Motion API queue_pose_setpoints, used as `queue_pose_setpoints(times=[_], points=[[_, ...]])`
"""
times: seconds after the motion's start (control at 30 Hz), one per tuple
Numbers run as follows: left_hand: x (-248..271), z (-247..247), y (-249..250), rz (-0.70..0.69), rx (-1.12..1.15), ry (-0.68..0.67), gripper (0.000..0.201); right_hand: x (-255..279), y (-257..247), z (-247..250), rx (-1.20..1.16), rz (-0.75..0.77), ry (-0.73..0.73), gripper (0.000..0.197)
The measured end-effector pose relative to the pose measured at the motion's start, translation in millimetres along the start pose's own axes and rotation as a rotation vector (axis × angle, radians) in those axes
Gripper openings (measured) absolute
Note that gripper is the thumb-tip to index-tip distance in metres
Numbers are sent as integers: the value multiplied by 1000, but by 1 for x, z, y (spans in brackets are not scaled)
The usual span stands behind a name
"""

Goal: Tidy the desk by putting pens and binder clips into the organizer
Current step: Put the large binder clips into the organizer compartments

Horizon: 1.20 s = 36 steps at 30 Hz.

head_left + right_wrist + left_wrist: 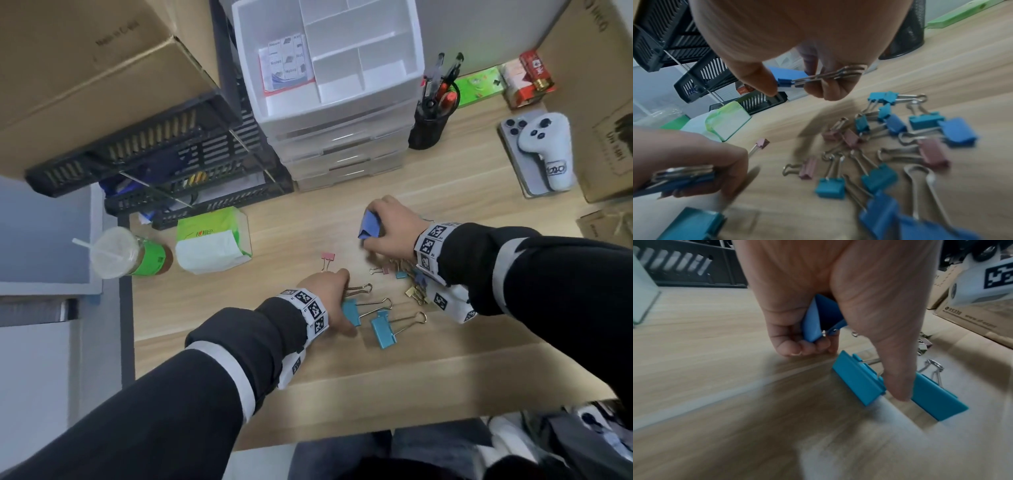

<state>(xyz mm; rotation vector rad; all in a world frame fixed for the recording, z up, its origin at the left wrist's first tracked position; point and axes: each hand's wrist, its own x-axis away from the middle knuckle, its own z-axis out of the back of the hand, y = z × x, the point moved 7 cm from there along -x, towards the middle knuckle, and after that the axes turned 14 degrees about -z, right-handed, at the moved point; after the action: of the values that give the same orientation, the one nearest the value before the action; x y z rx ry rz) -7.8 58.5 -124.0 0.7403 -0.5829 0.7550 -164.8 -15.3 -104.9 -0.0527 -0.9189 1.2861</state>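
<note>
- Two hands each grip a blue binder clip: the right hand (390, 224) pinches one (790, 76) by body and wire handles; the left hand (325, 291) curls round another (819, 319).
- Loose clips (879, 146), teal, blue and pink, lie scattered between and beneath the hands.
- Beyond the hands stands the white organizer (329, 61), holding note pads (286, 61); a mesh pen cup (430, 125) with pens stands just right of it.
- A tissue pack (212, 240) lies left of the hands.

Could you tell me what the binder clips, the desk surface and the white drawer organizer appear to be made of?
Binder clips: probably painted sheet metal in matte teal, blue and pink, with shiny bare wire handles. Desk: pale wood grain, smooth and even, likely laminate rather than solid wood. Organizer: white plastic with translucent, slightly glossy drawer fronts.
</note>
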Motion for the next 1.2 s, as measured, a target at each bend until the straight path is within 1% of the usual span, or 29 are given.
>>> queue_pose_setpoints(times=[0.1,0.23,0.33,0.43,0.57,0.73,0.87,0.97,1.07,1.2], points=[[-2,-3,6,-5,-45,-33,79,12,9,-2,-2,7,-49,44],[-4,-5,10,-5,-78,-22,73,27,16,-4,26,18,-78,47],[-2,-8,9,-6,-93,-11,74,40,20,-11,180,19,-111,51],[3,-10,6,6,-73,-31,76,51,26,-21,310,24,-187,53],[13,-12,-2,24,-40,-68,82,68,26,-35,424,49,-268,50],[24,-14,-13,41,-7,-104,78,85,24,-62,558,102,-362,54],[30,-17,-20,67,-1,-102,74,93,23,-83,661,159,-369,55],[33,-16,-20,71,3,-88,75,96,21,-89,717,194,-348,55],[34,-16,-18,75,28,-53,77,98,21,-91,714,189,-340,47],[35,-17,-15,75,88,-30,78,100,20,-86,642,163,-324,46]])
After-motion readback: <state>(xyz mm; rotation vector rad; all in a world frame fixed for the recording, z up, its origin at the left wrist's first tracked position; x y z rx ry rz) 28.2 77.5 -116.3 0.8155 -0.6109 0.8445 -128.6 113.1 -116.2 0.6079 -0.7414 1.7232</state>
